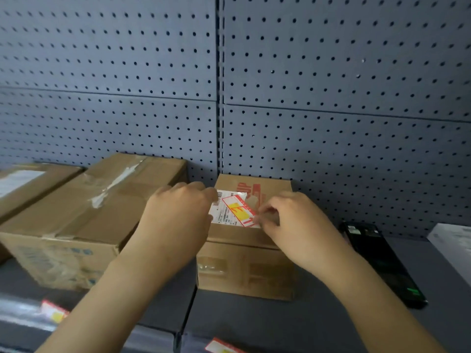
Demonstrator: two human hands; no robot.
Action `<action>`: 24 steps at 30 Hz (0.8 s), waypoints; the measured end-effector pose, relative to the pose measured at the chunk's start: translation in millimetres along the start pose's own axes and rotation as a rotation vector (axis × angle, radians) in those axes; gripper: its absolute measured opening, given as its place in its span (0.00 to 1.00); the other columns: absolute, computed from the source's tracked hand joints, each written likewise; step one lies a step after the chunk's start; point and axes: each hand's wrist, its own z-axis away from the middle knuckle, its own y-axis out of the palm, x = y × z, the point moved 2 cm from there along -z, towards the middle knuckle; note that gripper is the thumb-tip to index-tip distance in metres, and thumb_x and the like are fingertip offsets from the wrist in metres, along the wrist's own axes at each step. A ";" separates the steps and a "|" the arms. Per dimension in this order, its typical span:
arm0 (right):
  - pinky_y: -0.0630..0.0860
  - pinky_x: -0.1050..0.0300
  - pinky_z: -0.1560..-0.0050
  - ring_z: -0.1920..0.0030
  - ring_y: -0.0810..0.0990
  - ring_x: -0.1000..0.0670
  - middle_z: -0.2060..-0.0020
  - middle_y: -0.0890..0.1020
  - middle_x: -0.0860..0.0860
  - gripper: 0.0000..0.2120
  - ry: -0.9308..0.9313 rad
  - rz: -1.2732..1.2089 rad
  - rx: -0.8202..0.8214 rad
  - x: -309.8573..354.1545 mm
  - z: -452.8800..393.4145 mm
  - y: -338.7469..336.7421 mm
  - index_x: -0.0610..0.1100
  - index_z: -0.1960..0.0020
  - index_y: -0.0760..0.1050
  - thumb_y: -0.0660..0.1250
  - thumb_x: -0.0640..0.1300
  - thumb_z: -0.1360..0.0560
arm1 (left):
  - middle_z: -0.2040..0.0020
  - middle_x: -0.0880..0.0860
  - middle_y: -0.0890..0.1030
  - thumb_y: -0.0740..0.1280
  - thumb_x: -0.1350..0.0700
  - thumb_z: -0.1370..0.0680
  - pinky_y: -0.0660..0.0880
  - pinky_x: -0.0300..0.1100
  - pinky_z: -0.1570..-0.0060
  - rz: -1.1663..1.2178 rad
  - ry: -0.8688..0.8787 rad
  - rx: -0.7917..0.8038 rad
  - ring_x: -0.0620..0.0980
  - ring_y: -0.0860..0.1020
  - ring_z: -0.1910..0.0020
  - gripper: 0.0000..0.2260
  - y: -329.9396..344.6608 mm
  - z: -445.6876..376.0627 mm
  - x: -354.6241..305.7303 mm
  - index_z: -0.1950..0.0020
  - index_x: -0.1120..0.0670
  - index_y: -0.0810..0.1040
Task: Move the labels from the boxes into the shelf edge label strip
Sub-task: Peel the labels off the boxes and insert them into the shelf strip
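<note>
Price label (pixel 238 211), red and yellow, on small carton (pixel 244 250) top: right hand (pixel 293 222) pinches its corner, left hand (pixel 178 212) curled beside; two labels already in shelf-edge strip (pixel 23 314), this one outstanding.

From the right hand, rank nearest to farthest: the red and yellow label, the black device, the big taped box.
1. Red and yellow label: pinched at the right hand.
2. Black device: on the shelf, to its right.
3. Big taped box: far left.

Both hands atop small box (pixel 244 250): right hand (pixel 298 225) pinches red-yellow label (pixel 239 210) corner; left hand (pixel 175 215) rests at box's left edge; big box (pixel 84 215) left of it.
</note>
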 end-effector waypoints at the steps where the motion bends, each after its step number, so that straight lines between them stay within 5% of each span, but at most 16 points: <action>1: 0.76 0.57 0.52 0.53 0.76 0.53 0.50 0.78 0.53 0.13 0.010 -0.003 -0.002 1.1 -8.0 4.1 0.48 0.46 0.79 0.64 0.54 0.24 | 0.48 0.46 0.79 0.64 0.51 0.24 0.67 0.39 0.60 0.007 -0.002 -0.017 0.49 0.77 0.50 0.11 3.3 -5.1 2.7 0.42 0.45 0.74; 5: 0.74 0.55 0.52 0.49 0.74 0.51 0.49 0.77 0.52 0.20 0.061 0.063 0.036 5.8 -37.8 25.0 0.47 0.47 0.79 0.62 0.62 0.26 | 0.61 0.47 0.82 0.75 0.51 0.34 0.70 0.39 0.70 0.009 0.012 -0.021 0.50 0.80 0.64 0.10 16.6 -21.5 12.7 0.55 0.48 0.80; 9: 0.72 0.54 0.51 0.48 0.73 0.49 0.48 0.76 0.50 0.25 0.121 0.133 0.092 9.3 -57.7 42.3 0.46 0.46 0.79 0.63 0.65 0.28 | 0.73 0.46 0.79 0.80 0.54 0.47 0.62 0.35 0.78 0.003 0.069 0.026 0.47 0.76 0.77 0.14 27.0 -35.5 18.7 0.67 0.47 0.80; 15: 0.76 0.59 0.61 0.58 0.76 0.53 0.50 0.75 0.52 0.13 0.236 0.021 0.202 15.2 -65.4 39.1 0.47 0.46 0.80 0.67 0.53 0.26 | 0.70 0.47 0.79 0.79 0.53 0.42 0.69 0.38 0.77 0.105 0.107 0.061 0.47 0.77 0.73 0.12 29.7 -41.3 23.9 0.64 0.47 0.80; 19: 0.81 0.49 0.52 0.55 0.81 0.47 0.50 0.81 0.46 0.09 0.345 -0.069 0.315 16.5 -77.0 32.2 0.43 0.49 0.81 0.70 0.44 0.28 | 0.48 0.46 0.78 0.64 0.50 0.23 0.66 0.36 0.61 0.165 0.145 0.015 0.46 0.77 0.50 0.09 27.3 -41.3 23.3 0.44 0.46 0.74; 21: 0.80 0.50 0.49 0.53 0.80 0.48 0.50 0.81 0.47 0.11 0.417 -0.128 0.358 17.7 -80.1 25.0 0.44 0.49 0.80 0.74 0.44 0.30 | 0.56 0.46 0.81 0.73 0.49 0.30 0.58 0.31 0.72 0.157 0.170 -0.021 0.46 0.80 0.59 0.10 23.8 -39.0 22.8 0.51 0.47 0.78; 24: 0.77 0.56 0.52 0.55 0.79 0.51 0.52 0.80 0.51 0.15 0.490 -0.225 0.311 19.3 -78.1 18.9 0.46 0.48 0.80 0.77 0.43 0.34 | 0.72 0.46 0.79 0.81 0.51 0.47 0.45 0.27 0.71 0.141 0.164 0.050 0.46 0.77 0.75 0.15 20.1 -36.4 25.8 0.66 0.47 0.80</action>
